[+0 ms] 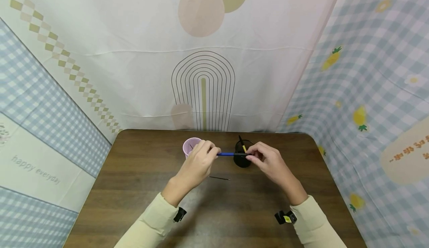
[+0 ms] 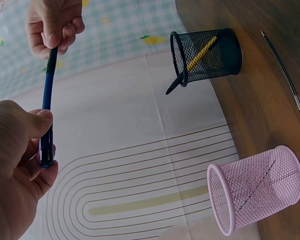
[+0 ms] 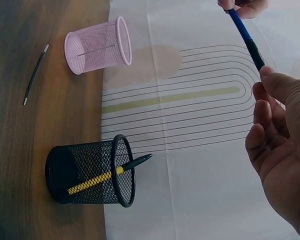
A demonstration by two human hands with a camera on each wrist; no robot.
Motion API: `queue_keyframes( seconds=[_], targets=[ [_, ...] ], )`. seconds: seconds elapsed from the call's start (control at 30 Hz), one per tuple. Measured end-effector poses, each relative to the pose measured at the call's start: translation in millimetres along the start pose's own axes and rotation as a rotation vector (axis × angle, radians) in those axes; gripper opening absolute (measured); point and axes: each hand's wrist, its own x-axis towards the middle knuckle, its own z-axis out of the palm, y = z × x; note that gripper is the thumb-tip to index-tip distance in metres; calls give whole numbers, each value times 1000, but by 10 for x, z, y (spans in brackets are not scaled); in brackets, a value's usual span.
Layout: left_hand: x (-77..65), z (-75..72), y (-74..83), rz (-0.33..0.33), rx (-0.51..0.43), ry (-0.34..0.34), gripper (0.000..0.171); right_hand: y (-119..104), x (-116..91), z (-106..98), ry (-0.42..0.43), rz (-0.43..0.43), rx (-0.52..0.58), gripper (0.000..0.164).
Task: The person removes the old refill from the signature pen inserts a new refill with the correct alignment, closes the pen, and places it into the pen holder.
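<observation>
A blue pen with a black grip [image 1: 226, 154] is held level above the table between both hands. My left hand [image 1: 197, 161] grips its blue barrel near the push-button end, thumb and fingers curled round it in the left wrist view. With thumb and fingertip, my right hand [image 1: 269, 161] pinches the black tip end; the very point is hidden by the fingers. Below and behind the right hand stands a black mesh pen cup [image 3: 90, 175] with a yellow-and-black pen [image 3: 97, 181] leaning in it. A pink mesh cup [image 2: 255, 192] stands behind the left hand, a thin dark stick inside.
On the brown wooden table [image 1: 134, 173] lies a thin dark pen refill [image 1: 219, 178], in front of the two cups. A printed cloth [image 1: 147, 88] hangs behind the table's back edge, and checked cloth [image 1: 355, 73] hangs on the right side.
</observation>
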Motion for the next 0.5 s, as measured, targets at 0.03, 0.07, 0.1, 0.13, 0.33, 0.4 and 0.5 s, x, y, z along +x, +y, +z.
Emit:
queue_keyframes(
  seconds=[0.03,0.07,0.1,0.13,0.33,0.4,0.5],
  targets=[
    [0,-2,-1,-1,-1,-1,6,-1,0,0,0,2,2,20],
    [-1,0,-3,0,-1,0,6,-2,1,0,0,4,4,20],
    [-2,2,-6,1,-1,1,6,-2,0,-1,0,5,6,20],
    [-2,5,-7,2,-1,3,6,-4,0,-2,-1,6,6,19],
    [1,9,-9,9,1,13,6,1,-3,2,-2,4,7,19],
    [1,7,-8,10,4,16,6,10,-2,9,-1,2,6,19],
    [0,8,-6,11,6,20,6,23,-3,16,-3,-2,3,18]
  ],
)
